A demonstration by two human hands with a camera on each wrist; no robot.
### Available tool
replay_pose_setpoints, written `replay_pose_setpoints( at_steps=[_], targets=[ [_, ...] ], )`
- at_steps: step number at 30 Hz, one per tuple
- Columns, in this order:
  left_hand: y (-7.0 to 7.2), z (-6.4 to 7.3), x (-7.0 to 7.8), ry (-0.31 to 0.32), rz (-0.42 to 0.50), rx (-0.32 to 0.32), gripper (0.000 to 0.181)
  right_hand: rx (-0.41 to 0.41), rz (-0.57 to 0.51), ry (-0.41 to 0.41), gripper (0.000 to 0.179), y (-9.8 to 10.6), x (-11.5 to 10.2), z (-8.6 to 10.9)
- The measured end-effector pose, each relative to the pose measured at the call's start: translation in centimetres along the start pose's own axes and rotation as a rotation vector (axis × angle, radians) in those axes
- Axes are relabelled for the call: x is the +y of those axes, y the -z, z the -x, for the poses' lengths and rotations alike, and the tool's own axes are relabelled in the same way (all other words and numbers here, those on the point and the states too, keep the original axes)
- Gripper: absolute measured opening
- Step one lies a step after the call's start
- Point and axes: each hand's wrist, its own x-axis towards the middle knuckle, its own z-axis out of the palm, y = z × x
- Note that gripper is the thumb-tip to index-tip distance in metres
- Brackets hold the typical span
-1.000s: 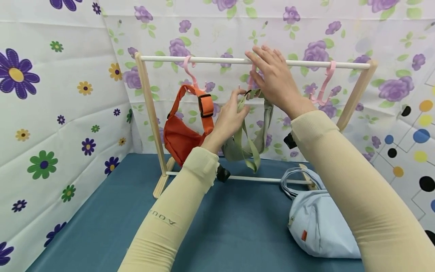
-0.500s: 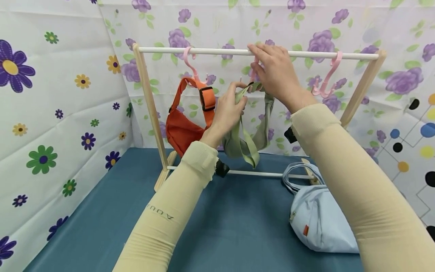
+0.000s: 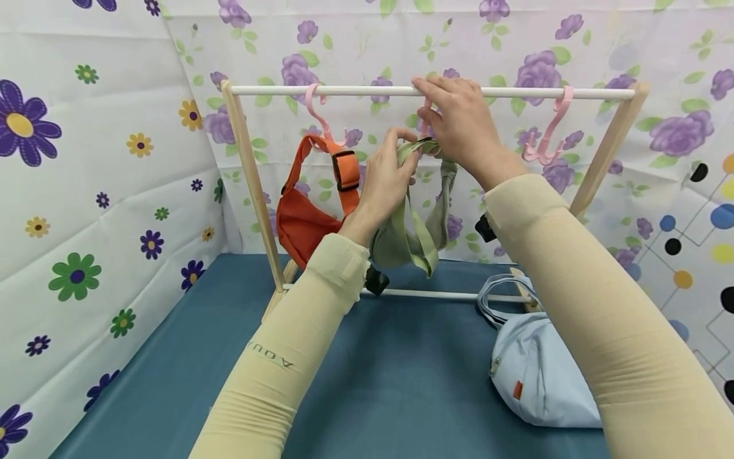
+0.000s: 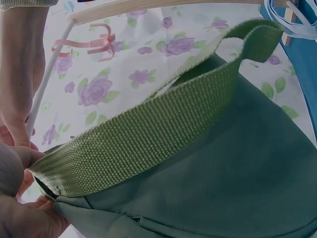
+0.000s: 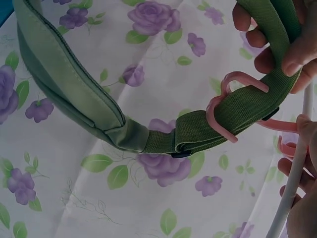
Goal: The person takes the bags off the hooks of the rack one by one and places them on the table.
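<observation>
A sage-green belt bag (image 3: 390,245) hangs below the white rail (image 3: 361,90), its webbing strap lying across the prongs of a pink hook (image 5: 278,125). My left hand (image 3: 383,185) pinches that strap between thumb and fingers, left of the hook. At the rail, my right hand (image 3: 463,121) holds the hook's stem, the thumb against it and the fingers reaching over the rail. In the left wrist view the green webbing (image 4: 148,144) runs from the pinching fingers along the bag, with a loop of it standing out. The right hand covers much of the hook in the head view.
To the left, an orange-red belt bag (image 3: 304,226) hangs on another pink hook (image 3: 321,118). A third pink hook (image 3: 547,131) hangs bare at right. A light-blue bag (image 3: 539,376) lies on the blue tabletop (image 3: 401,376). Wooden posts (image 3: 249,178) carry the rail.
The right hand has come down from above the rail onto the hook and rail. The left hand keeps its pinch on the strap, and the green bag has barely moved. The head view has shifted slightly.
</observation>
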Motion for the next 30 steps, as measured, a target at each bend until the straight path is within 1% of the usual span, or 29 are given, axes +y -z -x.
replay_pose_setpoints(
  at_steps=[9, 16, 25, 30],
  targets=[
    [0.1, -0.4, 1.0, -0.024, 0.061, 0.016, 0.023, -0.020, -0.002, -0.007, 0.048, 0.5, -0.3, -0.1],
    [0.2, -0.5, 1.4, -0.048, 0.089, 0.021, 0.022, -0.076, -0.020, -0.036, 0.049, 1.2, -0.4, -0.1],
    [0.2, -0.6, 1.8, -0.099, 0.163, 0.037, 0.020, -0.149, -0.054, -0.093, 0.049, 2.0, -0.7, -0.6],
    [0.1, -0.4, 2.0, -0.118, 0.213, 0.019, 0.019, -0.152, -0.058, -0.089, 0.048, 2.3, -0.5, -0.6]
  ],
)
